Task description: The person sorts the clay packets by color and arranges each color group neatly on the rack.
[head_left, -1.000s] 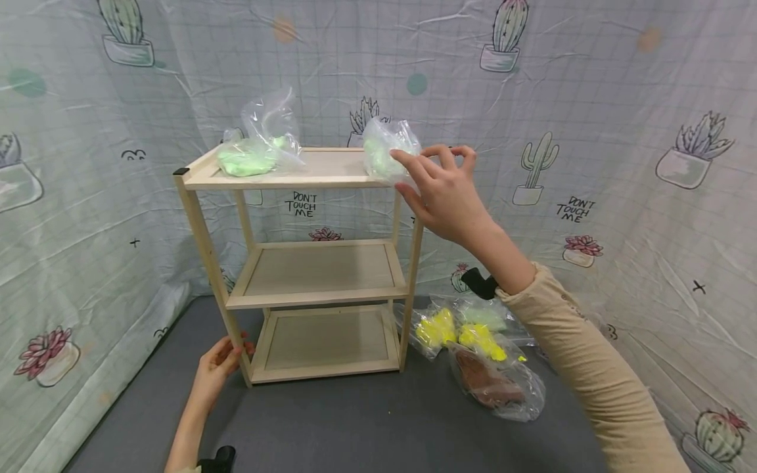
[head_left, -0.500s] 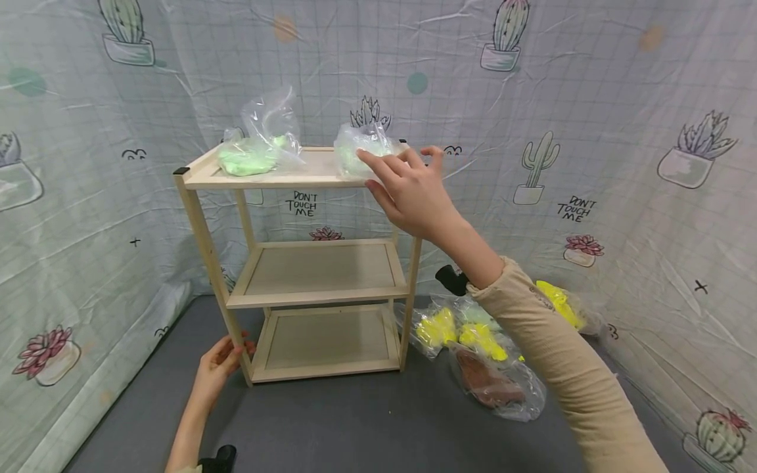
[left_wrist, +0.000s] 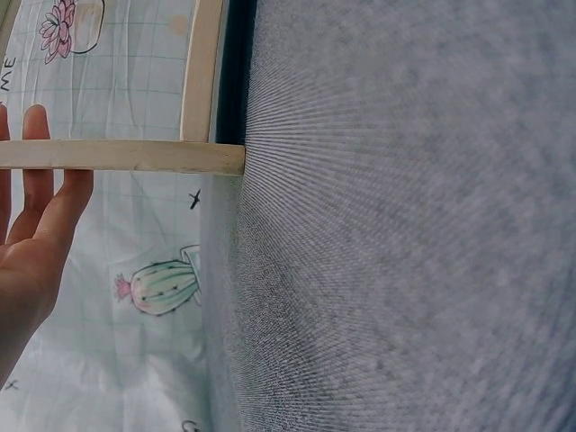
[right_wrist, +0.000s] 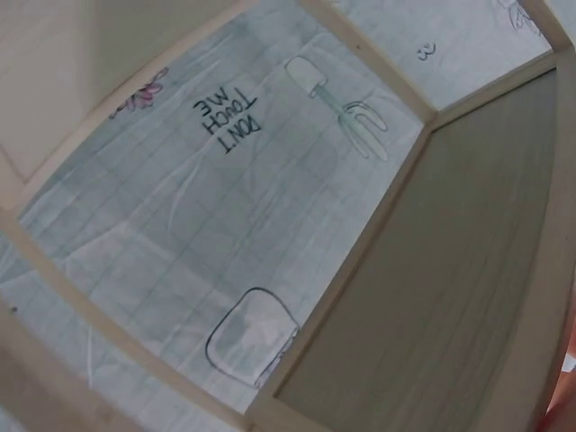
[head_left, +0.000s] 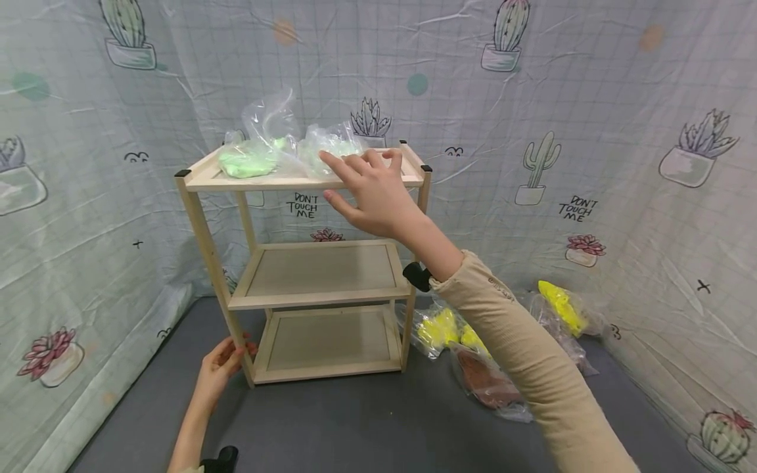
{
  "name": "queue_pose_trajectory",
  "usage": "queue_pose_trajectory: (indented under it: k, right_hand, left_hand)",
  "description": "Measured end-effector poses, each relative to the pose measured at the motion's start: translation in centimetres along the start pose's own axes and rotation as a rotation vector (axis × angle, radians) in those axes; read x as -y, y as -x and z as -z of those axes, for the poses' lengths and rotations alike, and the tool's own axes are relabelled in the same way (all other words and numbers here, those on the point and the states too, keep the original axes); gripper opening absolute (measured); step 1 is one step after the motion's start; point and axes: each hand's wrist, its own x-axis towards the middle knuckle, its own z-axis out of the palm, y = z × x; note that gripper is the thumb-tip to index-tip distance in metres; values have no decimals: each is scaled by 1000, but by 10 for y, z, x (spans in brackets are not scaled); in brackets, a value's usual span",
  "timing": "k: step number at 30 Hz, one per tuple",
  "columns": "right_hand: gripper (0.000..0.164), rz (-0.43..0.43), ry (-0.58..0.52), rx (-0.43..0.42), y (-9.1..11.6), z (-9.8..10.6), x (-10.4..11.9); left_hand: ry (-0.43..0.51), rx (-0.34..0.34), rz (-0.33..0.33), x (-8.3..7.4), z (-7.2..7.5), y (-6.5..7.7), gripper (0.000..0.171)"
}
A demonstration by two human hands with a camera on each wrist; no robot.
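Note:
A light wooden shelf rack [head_left: 322, 302] with three tiers stands upright on the dark grey floor. My left hand [head_left: 215, 371] grips its front left leg low down; in the left wrist view the fingers [left_wrist: 38, 180] pass behind the leg [left_wrist: 117, 155]. At the top tier, my right hand [head_left: 375, 194] touches a clear plastic bag with pale green contents [head_left: 310, 151], index finger extended over it and thumb in front of the shelf edge. Left of it lies another clear bag with light green contents [head_left: 248, 161]. The right wrist view shows shelf undersides [right_wrist: 432, 243] and barely any fingers.
On the floor right of the rack lie clear bags with yellow contents [head_left: 437, 328] and brown contents [head_left: 481, 381]. Another yellow-filled bag [head_left: 562, 305] lies farther right. A patterned curtain [head_left: 473, 118] surrounds the area.
My right hand has moved left along the top tier, and the pale green bag has shifted left with it, close beside the other bag. The left hand keeps its place.

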Motion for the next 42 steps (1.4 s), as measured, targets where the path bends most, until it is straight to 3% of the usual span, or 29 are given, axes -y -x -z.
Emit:
queue_pose_trajectory:
  k: [12, 25, 35, 42]
  right_hand:
    - [57, -2, 47, 104, -13, -2, 11]
    - [63, 22, 105, 148, -19, -4, 14]
    - [65, 54, 84, 89, -8, -2, 11]
    - [68, 87, 37, 14, 4, 1, 4]
  left_hand:
    - [21, 6, -11, 1, -1, 0, 28]
    - [33, 12, -17, 3, -4, 0, 32]
    - [54, 14, -31, 2, -5, 1, 27]
    - [15, -6, -17, 4, -3, 1, 30]
